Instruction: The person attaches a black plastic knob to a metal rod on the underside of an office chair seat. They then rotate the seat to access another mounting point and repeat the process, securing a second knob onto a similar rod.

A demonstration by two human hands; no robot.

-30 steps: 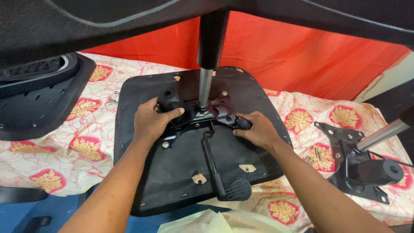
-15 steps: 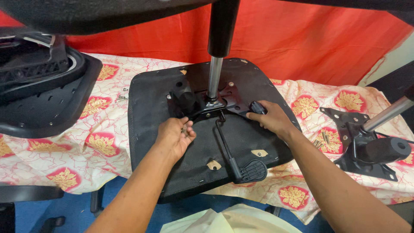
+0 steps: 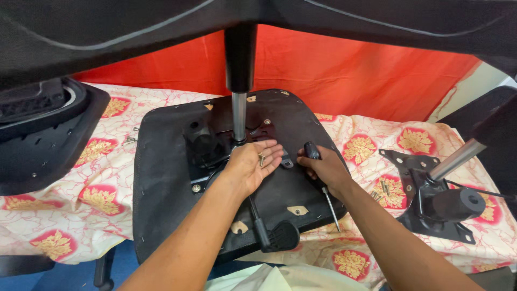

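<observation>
Brass screw (image 3: 262,159) on upturned left palm (image 3: 253,164), right fist (image 3: 323,170) gripping screwdriver (image 3: 322,186)

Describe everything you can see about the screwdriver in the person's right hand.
The screwdriver has a dark, rounded handle and a thin bare metal shaft. The right hand wraps around the handle, whose top pokes out above the fingers. The shaft slants down and to the right, its tip reaching past the near edge of the upturned black chair seat. The tip's shape is too small to tell.
</observation>
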